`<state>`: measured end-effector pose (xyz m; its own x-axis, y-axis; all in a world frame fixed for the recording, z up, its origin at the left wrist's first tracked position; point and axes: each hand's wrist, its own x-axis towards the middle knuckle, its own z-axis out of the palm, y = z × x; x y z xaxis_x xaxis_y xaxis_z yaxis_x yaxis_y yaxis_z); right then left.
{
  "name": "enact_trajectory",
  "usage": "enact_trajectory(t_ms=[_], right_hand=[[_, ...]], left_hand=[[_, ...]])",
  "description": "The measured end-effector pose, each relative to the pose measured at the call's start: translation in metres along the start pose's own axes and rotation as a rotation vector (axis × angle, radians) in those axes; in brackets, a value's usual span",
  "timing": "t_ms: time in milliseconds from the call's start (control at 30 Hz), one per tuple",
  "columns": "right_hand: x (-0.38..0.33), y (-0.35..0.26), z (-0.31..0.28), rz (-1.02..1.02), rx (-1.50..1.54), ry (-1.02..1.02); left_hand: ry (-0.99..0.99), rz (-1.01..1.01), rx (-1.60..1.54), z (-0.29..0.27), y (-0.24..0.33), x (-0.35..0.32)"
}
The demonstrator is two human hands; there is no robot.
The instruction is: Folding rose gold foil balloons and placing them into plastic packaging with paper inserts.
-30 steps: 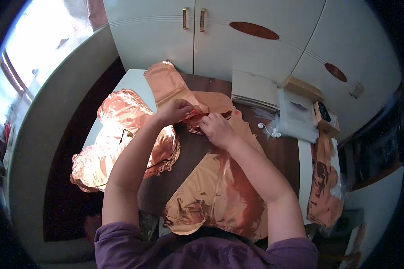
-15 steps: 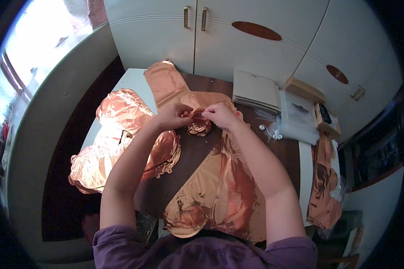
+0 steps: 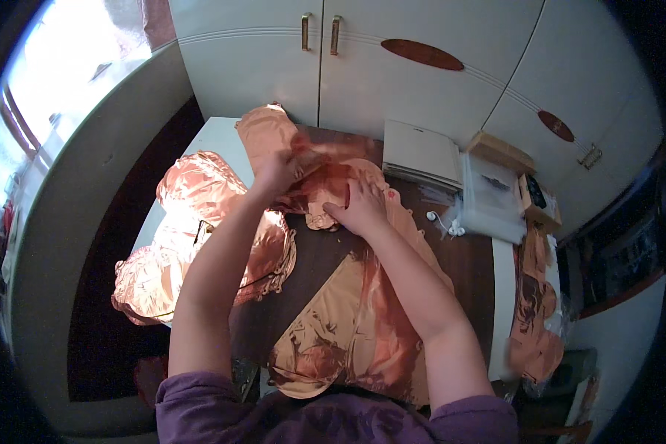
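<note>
- Head view: left hand is closed, its fingers curled around the edge of a copper foil sheet at the far side of the table.
- Right hand lies nearly flat, fingers spread only a little, pressing the same foil sheet down on the table; it grips nothing.
- Foil sheet lies between the two hands, crumpled, in the middle of the dark table top.
- More foil is heaped to the left; another foil piece lies close to the person's body.
- White box stands near the cupboard doors.
</note>
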<state>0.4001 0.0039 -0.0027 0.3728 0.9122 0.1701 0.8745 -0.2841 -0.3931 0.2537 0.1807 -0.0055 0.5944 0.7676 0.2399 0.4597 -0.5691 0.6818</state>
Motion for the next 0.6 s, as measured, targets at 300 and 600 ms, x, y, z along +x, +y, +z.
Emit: enact_trajectory(t_ms=[300,600], right_hand=[[0.007,-0.016,-0.014,0.09,-0.045,-0.23],[0.002,0.007,-0.037,-0.229,0.073,0.677]], left_hand=[[1.088,0.042,0.092,-0.183,-0.005,0.066],[0.241,0.358,0.157,-0.223,0.097,0.013]])
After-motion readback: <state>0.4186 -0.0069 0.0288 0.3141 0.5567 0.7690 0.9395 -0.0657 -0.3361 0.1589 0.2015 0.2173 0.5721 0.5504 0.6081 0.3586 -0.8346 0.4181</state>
